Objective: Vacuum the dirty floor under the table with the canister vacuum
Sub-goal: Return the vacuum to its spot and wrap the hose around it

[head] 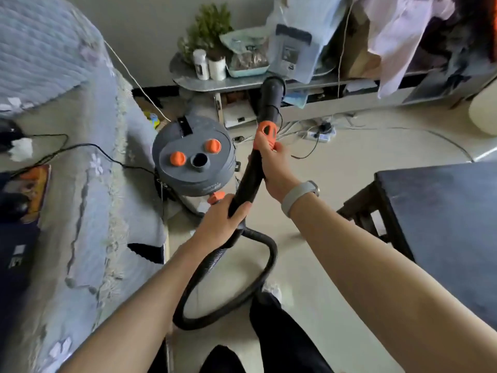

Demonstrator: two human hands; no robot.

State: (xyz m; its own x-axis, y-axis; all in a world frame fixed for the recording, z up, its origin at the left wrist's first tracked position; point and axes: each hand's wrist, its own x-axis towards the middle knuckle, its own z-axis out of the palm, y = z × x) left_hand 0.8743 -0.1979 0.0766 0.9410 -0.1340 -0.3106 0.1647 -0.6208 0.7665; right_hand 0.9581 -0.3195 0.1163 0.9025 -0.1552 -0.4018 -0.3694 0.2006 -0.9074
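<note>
Vacuum (193, 157) sits on floor (322, 211) beside bed (80, 184), hose port open. My left grip (223, 227) wraps wand (248, 179) low; right grip (274, 162) wraps it near orange collar (266, 135). Risk: hose (258, 265) loops by my foot, cords (317, 135) ahead, may snag. Table (441, 216) edge close right; open floor between.

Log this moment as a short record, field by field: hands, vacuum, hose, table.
left hand: grips the black wand's lower end
right hand: grips the wand below its orange collar
canister vacuum: grey, on the floor, top port empty
hose: loops on the floor
table: dark, at right
wand's open end: raised, pointing away
</note>
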